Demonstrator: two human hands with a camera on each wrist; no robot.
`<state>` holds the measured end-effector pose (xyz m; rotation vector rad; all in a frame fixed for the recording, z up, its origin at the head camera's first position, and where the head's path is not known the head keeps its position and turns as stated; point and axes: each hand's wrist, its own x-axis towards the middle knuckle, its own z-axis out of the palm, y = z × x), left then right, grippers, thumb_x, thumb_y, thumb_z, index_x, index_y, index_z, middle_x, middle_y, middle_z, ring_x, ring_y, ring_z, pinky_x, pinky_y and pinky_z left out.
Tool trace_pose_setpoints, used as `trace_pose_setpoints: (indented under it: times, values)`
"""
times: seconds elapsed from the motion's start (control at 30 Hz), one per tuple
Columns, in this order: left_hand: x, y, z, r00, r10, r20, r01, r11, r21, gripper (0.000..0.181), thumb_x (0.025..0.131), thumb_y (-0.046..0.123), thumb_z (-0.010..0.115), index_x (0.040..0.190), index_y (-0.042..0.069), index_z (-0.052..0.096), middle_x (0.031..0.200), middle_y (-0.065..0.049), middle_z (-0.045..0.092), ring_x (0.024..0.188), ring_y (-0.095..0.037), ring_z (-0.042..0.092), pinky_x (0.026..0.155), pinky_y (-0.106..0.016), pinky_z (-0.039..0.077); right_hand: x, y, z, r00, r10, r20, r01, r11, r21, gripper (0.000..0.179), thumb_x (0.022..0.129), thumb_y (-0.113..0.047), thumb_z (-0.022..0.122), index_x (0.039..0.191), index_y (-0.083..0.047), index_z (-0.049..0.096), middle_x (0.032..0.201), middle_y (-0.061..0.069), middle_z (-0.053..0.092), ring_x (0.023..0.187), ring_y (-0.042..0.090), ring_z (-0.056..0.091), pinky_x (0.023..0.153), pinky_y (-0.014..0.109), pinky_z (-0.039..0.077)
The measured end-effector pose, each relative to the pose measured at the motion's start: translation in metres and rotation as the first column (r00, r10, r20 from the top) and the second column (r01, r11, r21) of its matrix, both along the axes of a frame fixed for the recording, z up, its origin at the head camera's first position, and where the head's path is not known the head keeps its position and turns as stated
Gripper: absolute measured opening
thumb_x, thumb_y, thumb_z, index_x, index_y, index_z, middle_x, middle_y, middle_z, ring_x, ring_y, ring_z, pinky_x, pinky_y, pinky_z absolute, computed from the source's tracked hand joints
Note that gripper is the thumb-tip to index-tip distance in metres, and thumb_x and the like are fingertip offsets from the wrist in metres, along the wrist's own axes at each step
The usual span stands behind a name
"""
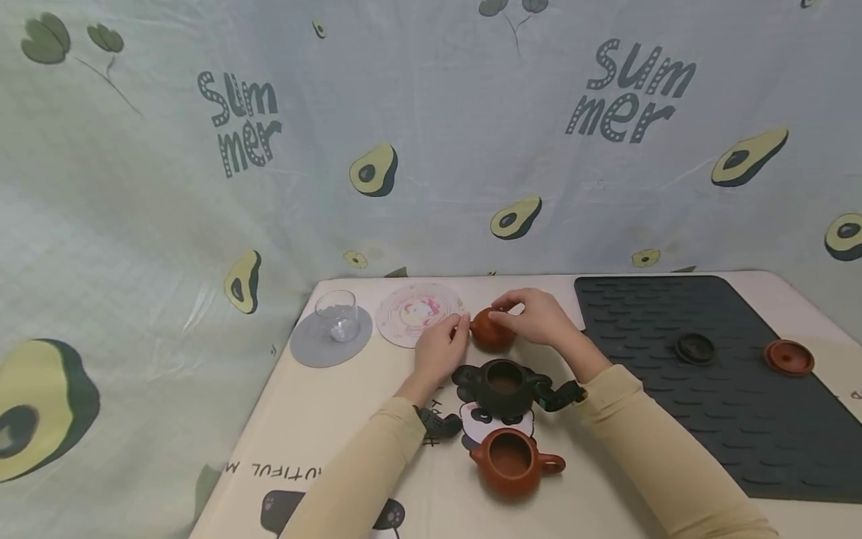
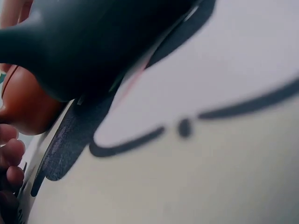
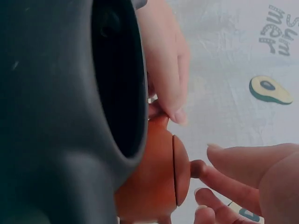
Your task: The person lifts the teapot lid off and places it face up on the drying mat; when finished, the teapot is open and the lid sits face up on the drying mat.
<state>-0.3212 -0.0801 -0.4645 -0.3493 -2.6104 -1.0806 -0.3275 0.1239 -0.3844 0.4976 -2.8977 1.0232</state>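
A reddish-brown clay teapot [image 1: 493, 331] with its lid on stands at the back of the table. My left hand [image 1: 441, 348] pinches its spout between thumb and finger. Over the lid [image 3: 181, 170] is my right hand [image 1: 535, 318]; one finger appears to touch the round knob [image 3: 198, 168], while the thumb stays apart from it. Nearer to me sits a black lidless teapot [image 1: 501, 404], which fills much of both wrist views. Closest is a second reddish-brown teapot [image 1: 509, 483], also lidless, its handle to the right.
On the dark ridged mat [image 1: 646, 434] at right lie a black lid [image 1: 695, 348] and a reddish-brown lid [image 1: 789, 358]. A clear glass cup [image 1: 337, 314] stands on a grey round mat [image 1: 316, 352] at back left, beside a pink patterned round mat [image 1: 397, 318].
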Motion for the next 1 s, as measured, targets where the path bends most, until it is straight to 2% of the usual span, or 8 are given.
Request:
trace_pose_setpoints:
  times: [0.23,0.5,0.67,1.0]
  values:
    - [0.003,0.001,0.001,1.0,-0.009,-0.006,0.009,1.0,0.025,0.041,0.109,0.043,0.044,0.08,0.019,0.06,0.069,0.006,0.056,0.069,-0.015,0.053,0.063,-0.031,0.038,0.001,-0.002,-0.004,1.0,0.008,-0.025,-0.008,1.0,-0.011,0.033,0.092,-0.033,0.078,0.116,-0.01,0.075,0.108,0.009,0.072,0.094,0.028,0.064,0.076,0.041,0.053]
    - [-0.001,-0.001,-0.001,1.0,0.015,-0.011,-0.015,1.0,0.007,0.04,0.108,0.046,0.045,0.082,0.021,0.063,0.07,0.008,0.057,0.071,-0.015,0.054,0.065,-0.032,0.038,-0.002,0.0,-0.01,0.998,-0.011,-0.06,0.008,0.998,-0.059,0.029,0.092,-0.031,0.078,0.114,-0.012,0.077,0.107,0.008,0.073,0.096,0.027,0.065,0.081,0.043,0.053]
    - [-0.003,-0.001,-0.002,0.999,-0.002,-0.034,0.003,1.0,0.006,0.039,0.108,0.044,0.047,0.081,0.021,0.064,0.07,0.008,0.058,0.071,-0.016,0.055,0.065,-0.032,0.039,-0.002,0.0,-0.013,0.997,-0.03,-0.067,0.024,0.996,-0.083,0.025,0.092,-0.028,0.078,0.111,-0.012,0.077,0.105,0.007,0.073,0.093,0.027,0.064,0.079,0.042,0.053]
    - [-0.003,-0.001,-0.002,0.999,0.006,-0.053,-0.006,1.0,0.006,0.039,0.108,0.043,0.047,0.083,0.02,0.066,0.069,0.007,0.057,0.069,-0.017,0.055,0.064,-0.033,0.039,-0.002,-0.001,-0.017,0.997,-0.055,-0.051,0.05,0.995,-0.081,0.028,0.093,-0.03,0.077,0.114,-0.01,0.077,0.114,0.009,0.072,0.093,0.029,0.064,0.078,0.042,0.053]
